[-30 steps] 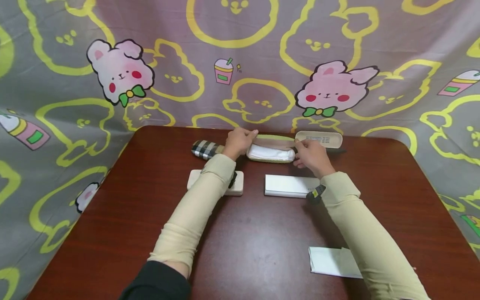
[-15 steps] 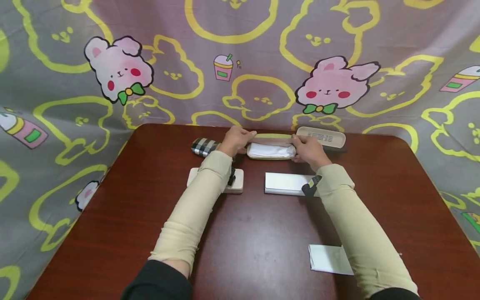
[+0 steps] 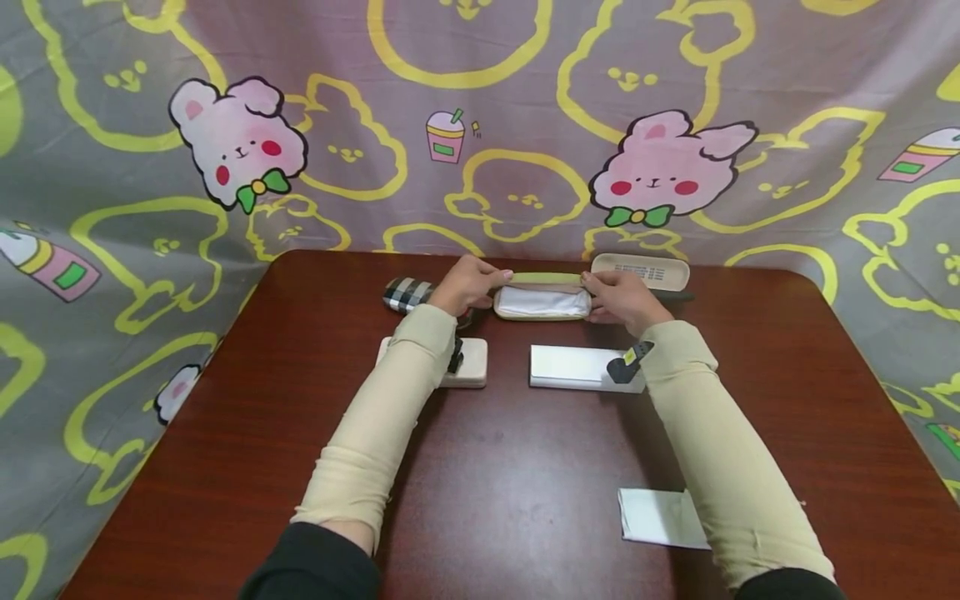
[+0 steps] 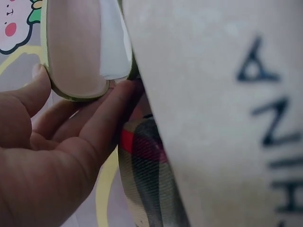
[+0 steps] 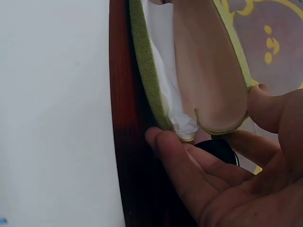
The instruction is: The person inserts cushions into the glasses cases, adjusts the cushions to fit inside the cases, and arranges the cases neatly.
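Note:
A green glasses case (image 3: 504, 316) with a beige lining stands open at the far side of the table. White cloth or tissue (image 3: 542, 302) lies in its base. My left hand (image 3: 467, 287) grips the case's left end, thumb on the raised lid's edge (image 4: 43, 52) and fingers lower down by the hinge end. At the opposite end, my right hand (image 3: 622, 300) pinches the lid (image 5: 213, 85) with its thumb, while other fingertips touch the green base (image 5: 147, 61). The lid leans forward over the cloth.
A plaid case (image 3: 405, 293) sits left of the left hand, a cream case (image 3: 472, 365) under that forearm. A white box (image 3: 566, 367) lies before the green case. An open beige case (image 3: 643, 271) stands back right; a folded white cloth (image 3: 660, 518) is near the right forearm.
The green case's lid has tipped forward and down, so less lining shows. My right fingers have moved up a little along the case's right end.

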A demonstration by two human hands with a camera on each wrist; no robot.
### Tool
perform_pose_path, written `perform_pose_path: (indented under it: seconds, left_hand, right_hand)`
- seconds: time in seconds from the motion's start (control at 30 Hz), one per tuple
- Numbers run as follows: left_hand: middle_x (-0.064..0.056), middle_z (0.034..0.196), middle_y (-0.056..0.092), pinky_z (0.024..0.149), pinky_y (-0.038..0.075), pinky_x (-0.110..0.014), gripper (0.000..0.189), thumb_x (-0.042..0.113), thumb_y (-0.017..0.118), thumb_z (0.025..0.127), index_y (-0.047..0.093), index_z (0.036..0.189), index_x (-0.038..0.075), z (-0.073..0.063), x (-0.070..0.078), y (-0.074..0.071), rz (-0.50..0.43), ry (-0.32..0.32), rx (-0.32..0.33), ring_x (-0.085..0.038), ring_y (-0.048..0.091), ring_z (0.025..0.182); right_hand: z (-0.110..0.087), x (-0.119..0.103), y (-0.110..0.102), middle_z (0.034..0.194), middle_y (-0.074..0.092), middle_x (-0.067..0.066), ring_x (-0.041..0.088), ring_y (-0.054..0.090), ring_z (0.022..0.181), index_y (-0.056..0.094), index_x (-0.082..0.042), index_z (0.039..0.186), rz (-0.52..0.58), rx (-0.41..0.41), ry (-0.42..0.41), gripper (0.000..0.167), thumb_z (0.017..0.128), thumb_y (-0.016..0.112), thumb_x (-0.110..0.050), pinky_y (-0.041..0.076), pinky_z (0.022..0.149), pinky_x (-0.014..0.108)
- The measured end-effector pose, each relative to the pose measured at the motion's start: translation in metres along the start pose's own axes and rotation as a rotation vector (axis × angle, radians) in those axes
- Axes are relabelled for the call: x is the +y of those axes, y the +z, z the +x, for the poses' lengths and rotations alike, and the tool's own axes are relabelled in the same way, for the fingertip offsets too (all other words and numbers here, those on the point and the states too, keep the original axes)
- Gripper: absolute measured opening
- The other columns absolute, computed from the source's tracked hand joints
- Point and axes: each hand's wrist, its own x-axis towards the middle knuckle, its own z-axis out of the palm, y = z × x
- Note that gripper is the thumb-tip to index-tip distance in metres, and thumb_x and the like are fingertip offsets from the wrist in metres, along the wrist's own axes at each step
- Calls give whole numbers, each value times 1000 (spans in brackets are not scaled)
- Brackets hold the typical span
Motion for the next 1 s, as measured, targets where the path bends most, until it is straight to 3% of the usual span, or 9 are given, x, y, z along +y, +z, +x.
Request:
perform_pose_path:
  seconds: [0.5,0.7,0.77,0.83,1.0]
  left_hand:
    - [-21,138,55,92,53,-42,38,22,68,98,67,126,-4,2,0,-1,91,23,-20,-35,64,112]
    - [-22,135,56,93,53,-42,39,21,68,98,66,127,-5,1,1,-2,113,32,-30,-36,65,111]
    - [-22,132,60,91,54,-42,39,22,70,97,67,126,-4,1,2,-2,163,33,-20,-35,66,108]
    - [-19,128,64,91,54,-41,38,26,71,96,70,124,-1,0,2,-2,271,52,5,-32,66,107]
    - [-11,115,71,88,51,-34,30,28,75,93,77,112,5,-2,2,3,563,132,61,-25,62,108]
  right_hand:
    - [1,4,-4,136,46,25,35,56,115,36,5,151,54,-50,-29,54,107,51,-21,50,98,43]
    - [-1,4,-5,136,46,26,37,55,116,36,6,151,94,-49,-22,52,106,52,-17,49,99,45]
    - [-1,4,-5,134,46,26,37,56,116,37,7,150,105,-47,-13,51,106,52,-16,49,99,45]
    - [-1,5,-4,130,49,25,36,58,113,39,7,148,101,-35,-9,50,106,53,-14,50,98,44]
    - [4,12,-1,106,61,15,21,69,87,48,11,140,81,48,-17,43,101,60,-4,55,89,39]
